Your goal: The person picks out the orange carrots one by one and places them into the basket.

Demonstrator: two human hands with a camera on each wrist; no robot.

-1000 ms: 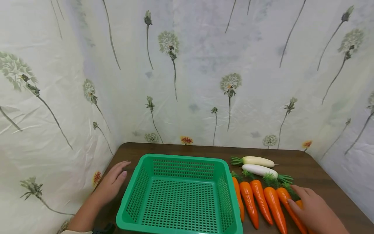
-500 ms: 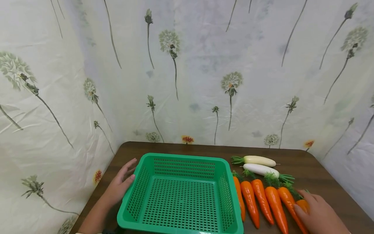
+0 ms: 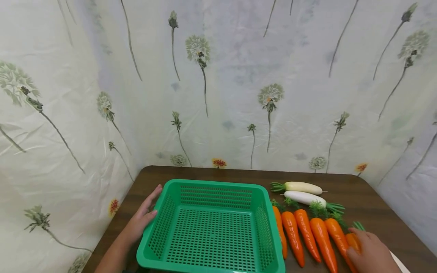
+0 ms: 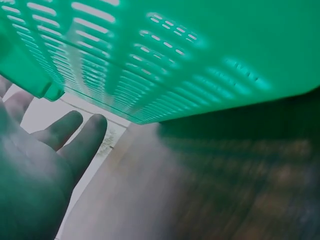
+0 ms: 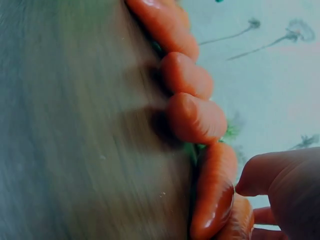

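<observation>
A green plastic basket [image 3: 215, 182] with slotted walls sits on the brown table. My left hand [image 3: 140, 222] lies along its left side, fingers stretched out and thumb at the rim; in the left wrist view the palm [image 4: 35, 170] faces the basket's outer wall. Right of the basket, several orange carrots [image 3: 322, 240] with green tops lie in a row. At the row's right end, my right hand [image 3: 370, 252] grips the last carrot [image 3: 353, 242]. Thumb and fingers are on either side of that carrot [image 5: 240, 220] in the right wrist view.
Two white radishes [image 3: 304, 198] with green leaves lie behind the carrots. Another pale radish [image 3: 399, 262] shows partly beyond my right hand. The table's back edge [image 3: 239, 170] meets a flower-patterned curtain [image 3: 225, 94].
My left hand has moved right, up to the basket's side. My right hand has shifted slightly right and closed in around the end carrot; a pale radish behind it has come into view.
</observation>
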